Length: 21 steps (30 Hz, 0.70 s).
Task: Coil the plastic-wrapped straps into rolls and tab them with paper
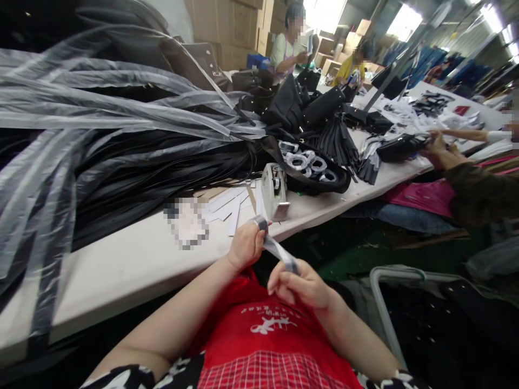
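Observation:
In front of my red apron I hold a strap in shiny clear plastic wrap [278,249]. My left hand [245,246] is closed around its coiled end, above the table's front edge. From there the strap runs slantwise down to my right hand [304,283], whose thumb and fingers pinch it. Part of the strap is hidden behind the fingers. Just beyond my left hand a white tape dispenser [275,194] stands on the table. Behind it lies a black bag [316,182] with several rolled, plastic-wrapped rings [299,161] in it.
Long plastic-wrapped straps [121,108] heap up at the left of the white table [133,265]. Paper strips [231,200] lie near the dispenser. Black handbags [286,102] stand behind. At right, a co-worker's hands [441,151] handle a black item. A metal-framed cart [379,302] stands low right.

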Available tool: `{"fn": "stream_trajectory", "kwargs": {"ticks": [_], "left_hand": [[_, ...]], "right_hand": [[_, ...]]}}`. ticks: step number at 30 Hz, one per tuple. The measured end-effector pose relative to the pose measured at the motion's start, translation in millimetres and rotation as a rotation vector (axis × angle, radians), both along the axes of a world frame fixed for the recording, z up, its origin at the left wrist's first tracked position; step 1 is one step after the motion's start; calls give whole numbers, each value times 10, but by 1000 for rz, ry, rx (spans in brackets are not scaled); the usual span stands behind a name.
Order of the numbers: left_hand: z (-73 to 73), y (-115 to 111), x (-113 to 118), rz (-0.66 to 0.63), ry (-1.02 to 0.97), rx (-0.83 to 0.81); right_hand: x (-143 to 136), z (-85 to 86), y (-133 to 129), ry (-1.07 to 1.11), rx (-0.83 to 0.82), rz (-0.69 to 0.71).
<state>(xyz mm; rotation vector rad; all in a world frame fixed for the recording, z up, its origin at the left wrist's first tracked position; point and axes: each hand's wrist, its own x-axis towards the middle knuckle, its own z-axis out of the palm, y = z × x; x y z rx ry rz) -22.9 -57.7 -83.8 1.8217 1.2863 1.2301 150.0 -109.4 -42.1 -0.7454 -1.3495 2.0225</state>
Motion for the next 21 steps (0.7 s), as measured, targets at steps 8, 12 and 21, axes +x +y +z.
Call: {"fn": "stream_trajectory", "kwargs": {"ticks": [8,12,21], "left_hand": [[79,-202,168,-285,390,-230],[185,-196,110,-389,317,-411],[248,-277,138,-503,-739,-1002]], "right_hand": [[478,28,566,-252,-11,-381],[599,-173,663,-393,-49,-306],[388,-326,522,-605,637,-188]]}}
